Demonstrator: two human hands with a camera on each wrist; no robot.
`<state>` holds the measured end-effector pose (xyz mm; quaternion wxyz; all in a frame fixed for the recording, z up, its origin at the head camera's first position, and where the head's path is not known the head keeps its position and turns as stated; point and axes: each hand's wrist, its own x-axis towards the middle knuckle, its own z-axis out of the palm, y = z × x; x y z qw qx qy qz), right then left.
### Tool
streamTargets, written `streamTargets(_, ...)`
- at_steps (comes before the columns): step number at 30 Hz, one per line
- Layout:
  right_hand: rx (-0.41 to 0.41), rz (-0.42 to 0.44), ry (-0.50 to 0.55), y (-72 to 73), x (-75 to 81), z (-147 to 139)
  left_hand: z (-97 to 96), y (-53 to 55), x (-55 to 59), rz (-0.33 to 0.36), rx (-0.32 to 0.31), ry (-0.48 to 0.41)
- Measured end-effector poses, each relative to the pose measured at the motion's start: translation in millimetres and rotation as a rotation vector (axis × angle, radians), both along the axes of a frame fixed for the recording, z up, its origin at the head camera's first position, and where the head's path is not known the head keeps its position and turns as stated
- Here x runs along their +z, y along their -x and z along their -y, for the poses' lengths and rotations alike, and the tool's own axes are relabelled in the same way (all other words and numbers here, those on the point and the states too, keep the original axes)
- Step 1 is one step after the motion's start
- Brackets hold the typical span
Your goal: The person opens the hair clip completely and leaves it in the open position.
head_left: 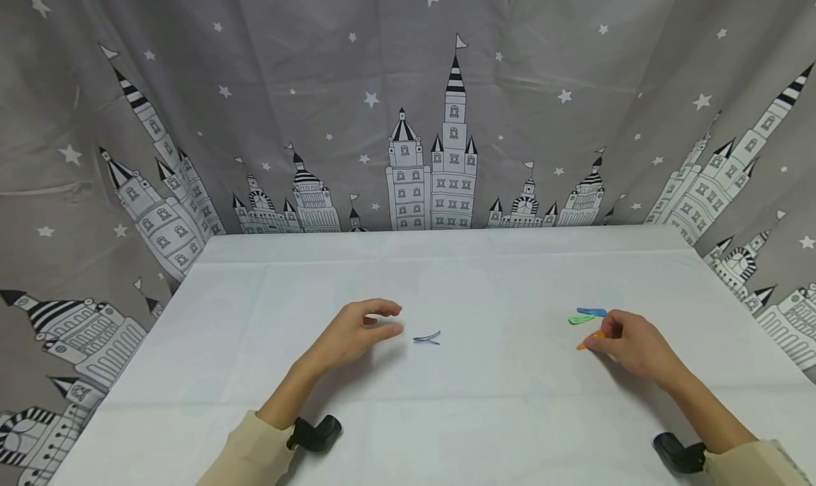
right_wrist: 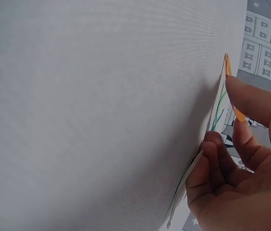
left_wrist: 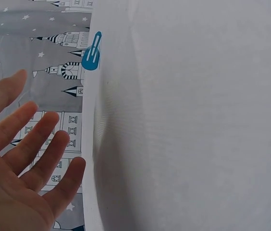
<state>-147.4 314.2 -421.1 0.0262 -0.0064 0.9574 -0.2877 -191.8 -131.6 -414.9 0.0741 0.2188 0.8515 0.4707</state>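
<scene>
The person's right grip (head_left: 636,343) pinched a small orange hair clip (head_left: 583,344) between thumb and finger, over on the right side of the white desk (head_left: 491,280). A green clip (head_left: 580,320) and a blue clip (head_left: 590,312) lay close together, just past it. A thin pale thing (right_wrist: 185,187) showed by the lower fingers too, but I could not tell what it was. The left grip (head_left: 353,335) was loose, its fingers spread, with nothing in it. Near its fingertips, a blue-grey clip (head_left: 421,340) sat with its two arms apart. Behind the desk was a grey cloth (head_left: 319,68) with castles (head_left: 454,167) on it.
</scene>
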Motion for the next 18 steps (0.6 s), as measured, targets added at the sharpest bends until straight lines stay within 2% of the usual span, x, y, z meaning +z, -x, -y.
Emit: streamTargets(18, 0.067, -0.013, 0.036, -1.0, -0.1, -1.9, 0.5, -1.7, -1.6, 0.002, -0.032, 0.000)
